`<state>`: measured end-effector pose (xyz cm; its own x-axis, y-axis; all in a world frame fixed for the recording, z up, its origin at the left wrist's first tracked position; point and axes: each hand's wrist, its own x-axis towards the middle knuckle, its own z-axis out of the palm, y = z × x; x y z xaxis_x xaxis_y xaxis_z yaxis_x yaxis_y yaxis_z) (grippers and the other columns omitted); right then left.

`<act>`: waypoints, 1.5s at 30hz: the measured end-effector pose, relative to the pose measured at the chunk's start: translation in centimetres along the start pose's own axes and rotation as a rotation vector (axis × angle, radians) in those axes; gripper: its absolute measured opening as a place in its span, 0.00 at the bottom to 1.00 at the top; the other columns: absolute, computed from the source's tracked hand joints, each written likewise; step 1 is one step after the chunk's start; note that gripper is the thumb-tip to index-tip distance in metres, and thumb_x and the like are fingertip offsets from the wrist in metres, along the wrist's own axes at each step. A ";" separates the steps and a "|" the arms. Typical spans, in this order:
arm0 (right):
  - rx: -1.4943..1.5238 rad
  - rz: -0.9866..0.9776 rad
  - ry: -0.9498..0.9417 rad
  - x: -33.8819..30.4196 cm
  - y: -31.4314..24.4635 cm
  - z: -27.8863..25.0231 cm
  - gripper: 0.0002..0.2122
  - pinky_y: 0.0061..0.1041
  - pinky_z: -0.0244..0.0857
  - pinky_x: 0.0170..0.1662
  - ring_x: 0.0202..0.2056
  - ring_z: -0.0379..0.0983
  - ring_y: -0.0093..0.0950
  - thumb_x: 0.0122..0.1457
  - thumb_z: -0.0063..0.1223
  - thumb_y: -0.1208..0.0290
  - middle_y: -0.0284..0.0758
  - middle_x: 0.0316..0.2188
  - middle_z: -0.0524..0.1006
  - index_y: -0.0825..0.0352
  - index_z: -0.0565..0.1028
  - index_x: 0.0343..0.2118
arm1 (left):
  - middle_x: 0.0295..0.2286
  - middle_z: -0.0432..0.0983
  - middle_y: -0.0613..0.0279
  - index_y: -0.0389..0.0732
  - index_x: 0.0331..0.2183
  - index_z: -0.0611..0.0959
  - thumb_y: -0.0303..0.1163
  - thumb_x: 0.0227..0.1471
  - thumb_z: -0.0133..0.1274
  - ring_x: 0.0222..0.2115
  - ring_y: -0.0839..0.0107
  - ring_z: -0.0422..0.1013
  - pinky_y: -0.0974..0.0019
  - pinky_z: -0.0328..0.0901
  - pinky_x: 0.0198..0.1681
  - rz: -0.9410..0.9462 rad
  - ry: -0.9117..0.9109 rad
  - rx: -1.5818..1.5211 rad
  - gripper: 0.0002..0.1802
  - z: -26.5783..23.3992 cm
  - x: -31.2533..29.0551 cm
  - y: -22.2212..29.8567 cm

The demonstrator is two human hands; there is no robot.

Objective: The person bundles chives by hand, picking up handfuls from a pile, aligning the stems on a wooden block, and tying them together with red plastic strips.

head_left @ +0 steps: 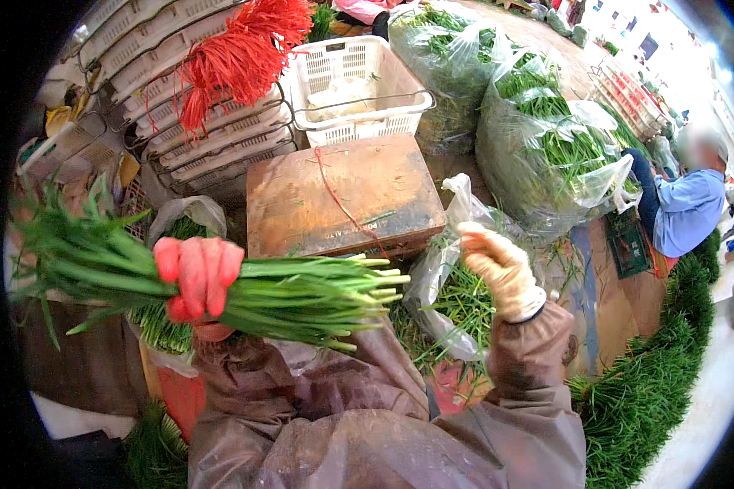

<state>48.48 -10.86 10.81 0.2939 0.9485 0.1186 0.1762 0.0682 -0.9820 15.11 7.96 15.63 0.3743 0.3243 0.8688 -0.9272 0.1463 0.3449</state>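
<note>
My left hand (197, 277), in a red glove, is wrapped round a bunch of garlic chives (310, 295). The bunch lies level in the air, leaves to the left and pale cut stalk ends to the right. Apart from it, my right hand (501, 269), in a cream glove, is raised with its fingers curled together; what they hold, if anything, does not show. Below that hand, loose green stalks (469, 306) lie in an open clear plastic bag (432, 281). In front of me stands a worn wooden box (342, 191) with a red strand (338, 187) across its top.
Stacked white crates (220, 155) topped with red ties (240, 61) stand at the left. Behind the box are a white basket (359, 61) and large bags of greens (546, 147). Bundled greens (648, 383) line the right side. A person in blue (689, 208) sits far right.
</note>
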 end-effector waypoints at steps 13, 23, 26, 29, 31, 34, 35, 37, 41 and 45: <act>-0.296 -0.386 -0.139 0.1 -2.5 9.3 0.10 0.22 0.66 0.31 0.27 0.73 0.27 0.48 0.61 0.77 0.35 0.26 0.75 0.66 0.78 0.36 | 0.21 0.62 0.78 0.44 0.49 0.71 0.29 0.46 0.58 0.24 0.79 0.62 0.63 0.59 0.51 -0.047 0.410 0.143 0.27 1.7 -1.0 -2.3; -0.220 -0.305 -0.099 -2.2 -0.4 7.9 0.07 0.27 0.67 0.35 0.32 0.73 0.32 0.49 0.60 0.74 0.37 0.28 0.74 0.66 0.78 0.32 | 0.22 0.61 0.75 0.35 0.50 0.68 0.25 0.50 0.52 0.24 0.81 0.60 0.73 0.57 0.38 0.109 0.360 -0.156 0.24 1.3 -0.7 -2.5; -0.130 -0.228 -0.100 -2.3 0.7 6.6 0.07 0.23 0.66 0.34 0.30 0.72 0.27 0.52 0.59 0.73 0.35 0.28 0.75 0.67 0.78 0.33 | 0.22 0.60 0.75 0.35 0.51 0.67 0.26 0.51 0.51 0.24 0.81 0.60 0.73 0.57 0.38 0.081 0.415 -0.087 0.24 1.3 -0.3 -2.6; 0.336 0.048 0.137 -2.3 1.4 4.8 0.09 0.21 0.65 0.36 0.31 0.70 0.21 0.57 0.55 0.68 0.29 0.29 0.76 0.68 0.77 0.37 | 0.23 0.59 0.75 0.36 0.51 0.68 0.29 0.53 0.49 0.24 0.81 0.59 0.72 0.57 0.39 0.135 0.605 -0.135 0.22 1.3 0.2 -2.5; 0.248 -0.006 0.177 -0.5 1.4 3.2 0.13 0.23 0.65 0.42 0.36 0.71 0.23 0.57 0.55 0.68 0.32 0.33 0.76 0.69 0.75 0.42 | 0.22 0.59 0.76 0.37 0.50 0.69 0.28 0.53 0.49 0.24 0.81 0.59 0.72 0.57 0.39 0.128 0.652 -0.202 0.21 0.9 0.2 -2.7; 0.085 0.019 -0.170 2.5 -1.5 3.9 0.15 0.26 0.59 0.51 0.45 0.68 0.26 0.56 0.54 0.70 0.35 0.42 0.75 0.70 0.74 0.45 | 0.20 0.61 0.75 0.35 0.48 0.68 0.24 0.51 0.50 0.22 0.81 0.61 0.73 0.58 0.40 0.071 0.402 -0.265 0.22 0.6 -0.3 -2.1; 0.077 0.027 -0.387 3.3 -2.2 4.5 0.16 0.27 0.59 0.51 0.45 0.68 0.26 0.56 0.53 0.72 0.36 0.42 0.75 0.68 0.73 0.47 | 0.19 0.61 0.75 0.35 0.47 0.69 0.22 0.49 0.52 0.21 0.80 0.61 0.73 0.59 0.38 0.066 0.408 -0.277 0.21 1.4 0.0 -2.4; 0.203 0.032 -0.566 3.5 -1.5 6.3 0.16 0.27 0.60 0.51 0.45 0.69 0.27 0.54 0.56 0.72 0.35 0.40 0.75 0.67 0.74 0.46 | 0.19 0.61 0.75 0.35 0.46 0.69 0.22 0.48 0.52 0.21 0.81 0.61 0.73 0.59 0.37 0.042 0.329 -0.246 0.21 1.0 0.2 -2.6; 0.270 -0.163 -0.431 2.7 0.4 8.5 0.14 0.29 0.61 0.50 0.44 0.69 0.27 0.51 0.60 0.72 0.34 0.38 0.75 0.66 0.76 0.42 | 0.18 0.63 0.76 0.39 0.45 0.70 0.24 0.48 0.56 0.18 0.81 0.62 0.72 0.59 0.36 0.029 0.353 -0.170 0.21 1.8 0.2 -2.0; -0.093 -0.362 -0.342 1.8 -0.3 10.0 0.10 0.28 0.64 0.45 0.40 0.71 0.31 0.48 0.61 0.75 0.35 0.35 0.75 0.65 0.78 0.36 | 0.17 0.64 0.76 0.40 0.43 0.71 0.24 0.46 0.56 0.18 0.80 0.64 0.71 0.60 0.35 -0.018 0.291 -0.143 0.20 1.5 -0.1 -1.3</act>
<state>39.57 -6.05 9.82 -0.1234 0.9174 0.3784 0.2972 0.3980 -0.8679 16.28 6.29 15.61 0.3986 0.5708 0.7178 -0.9164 0.2780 0.2878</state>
